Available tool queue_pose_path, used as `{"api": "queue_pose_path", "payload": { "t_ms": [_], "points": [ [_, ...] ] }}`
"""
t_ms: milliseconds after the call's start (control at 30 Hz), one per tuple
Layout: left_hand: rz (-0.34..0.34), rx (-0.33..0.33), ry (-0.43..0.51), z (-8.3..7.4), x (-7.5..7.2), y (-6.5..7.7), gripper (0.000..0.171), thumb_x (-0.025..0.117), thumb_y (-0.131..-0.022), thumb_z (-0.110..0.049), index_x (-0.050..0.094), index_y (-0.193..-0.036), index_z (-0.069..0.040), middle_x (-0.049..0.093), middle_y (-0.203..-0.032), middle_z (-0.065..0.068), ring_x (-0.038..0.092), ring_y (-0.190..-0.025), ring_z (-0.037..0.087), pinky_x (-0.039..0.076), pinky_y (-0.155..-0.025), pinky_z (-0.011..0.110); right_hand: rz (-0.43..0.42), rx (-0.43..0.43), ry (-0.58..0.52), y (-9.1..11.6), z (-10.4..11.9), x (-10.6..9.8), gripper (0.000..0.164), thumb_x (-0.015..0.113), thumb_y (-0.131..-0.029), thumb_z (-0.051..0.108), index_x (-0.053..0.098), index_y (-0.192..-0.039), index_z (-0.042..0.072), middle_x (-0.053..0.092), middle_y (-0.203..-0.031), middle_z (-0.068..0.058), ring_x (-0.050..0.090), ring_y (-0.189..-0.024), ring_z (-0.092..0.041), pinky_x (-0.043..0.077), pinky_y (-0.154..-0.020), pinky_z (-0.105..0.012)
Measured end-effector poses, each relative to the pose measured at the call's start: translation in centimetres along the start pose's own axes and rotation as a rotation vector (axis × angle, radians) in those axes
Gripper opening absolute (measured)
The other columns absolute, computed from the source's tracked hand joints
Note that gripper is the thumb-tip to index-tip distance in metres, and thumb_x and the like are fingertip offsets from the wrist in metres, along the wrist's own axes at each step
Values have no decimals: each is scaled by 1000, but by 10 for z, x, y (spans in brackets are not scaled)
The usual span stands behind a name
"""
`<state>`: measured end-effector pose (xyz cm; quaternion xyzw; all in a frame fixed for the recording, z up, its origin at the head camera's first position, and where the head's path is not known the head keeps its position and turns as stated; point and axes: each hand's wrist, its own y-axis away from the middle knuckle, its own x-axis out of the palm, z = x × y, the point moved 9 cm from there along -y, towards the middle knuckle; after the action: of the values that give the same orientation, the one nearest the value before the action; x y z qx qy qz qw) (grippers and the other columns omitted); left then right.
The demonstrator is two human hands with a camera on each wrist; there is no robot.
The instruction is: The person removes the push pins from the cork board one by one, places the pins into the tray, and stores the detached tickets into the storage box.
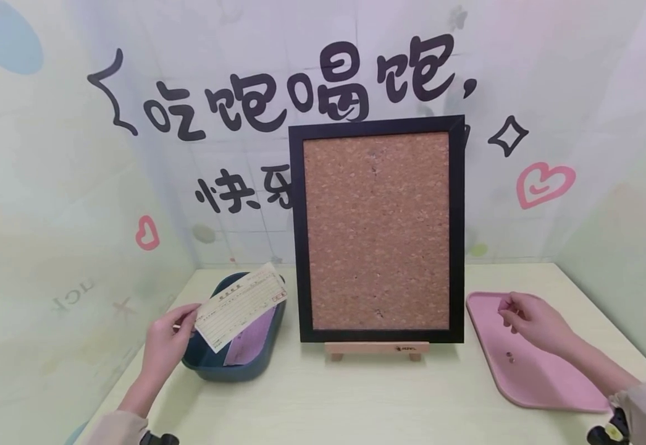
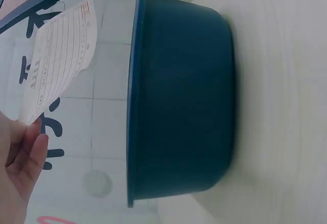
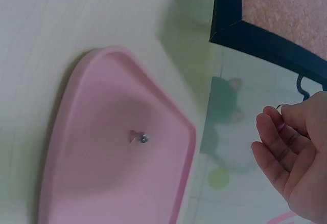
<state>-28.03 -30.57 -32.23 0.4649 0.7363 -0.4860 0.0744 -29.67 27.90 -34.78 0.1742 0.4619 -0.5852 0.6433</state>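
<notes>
My left hand [image 1: 168, 340] pinches a printed paper slip [image 1: 242, 306] by its lower left corner, above a dark blue bin [image 1: 239, 372]. In the left wrist view the slip [image 2: 64, 55] bends slightly beyond the fingertips. A purple paper [image 1: 251, 339] lies inside the bin. Over a pink tray [image 1: 545, 380], my right hand [image 1: 536, 324] pinches a small metal pushpin [image 3: 279, 107] between thumb and forefinger, mostly hidden by the fingers. Another metal pushpin [image 3: 142, 138] rests on the tray. A black-framed cork board [image 1: 378, 235] stands upright between the hands.
The board leans on a small wooden easel [image 1: 375, 348] on the pale table [image 1: 356, 402]. Behind it is a white wall [image 1: 234, 37] with black lettering and drawings. Side panels close in the table at left and right.
</notes>
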Motion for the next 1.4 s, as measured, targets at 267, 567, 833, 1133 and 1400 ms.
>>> {"api": "queue_pose_path", "payload": {
  "t_ms": [267,567,833,1133,1400],
  "points": [
    [-22,-94,-55,17,3,14,18,59,-81,8,67,-97,7,68,-83,21,49,-57,-6,43,-48,10,-30,-27,-63,13,-18,10,6,54,-83,-7,55,-80,-3,54,-64,-1,51,-53,-4,44,-48,-21],
    [-73,-217,-165,20,9,19,18,57,-82,3,68,-95,8,65,-68,18,47,-51,9,36,-42,18,69,130,-9,24,-39,27,4,52,-88,2,55,-85,0,55,-68,-1,49,-56,-1,43,-50,-21],
    [-48,-252,-181,17,18,24,19,53,-81,5,67,-92,12,65,-76,27,49,-48,16,34,-41,21,133,144,-32,29,-48,34,5,50,-87,3,56,-87,2,56,-69,0,50,-58,-2,43,-52,-21],
    [-2,-237,-170,13,38,26,20,52,-80,6,66,-92,13,66,-77,27,52,-48,17,34,-40,22,172,159,-46,37,-57,40,6,51,-89,4,54,-85,0,56,-69,0,49,-58,-2,43,-53,-21],
    [105,-256,-96,13,54,29,23,55,-81,4,64,-101,12,67,-81,24,62,-58,20,38,-42,19,186,162,-75,40,-59,45,5,52,-89,3,54,-85,0,57,-73,-1,49,-60,-2,44,-53,-21]
  ]
}}
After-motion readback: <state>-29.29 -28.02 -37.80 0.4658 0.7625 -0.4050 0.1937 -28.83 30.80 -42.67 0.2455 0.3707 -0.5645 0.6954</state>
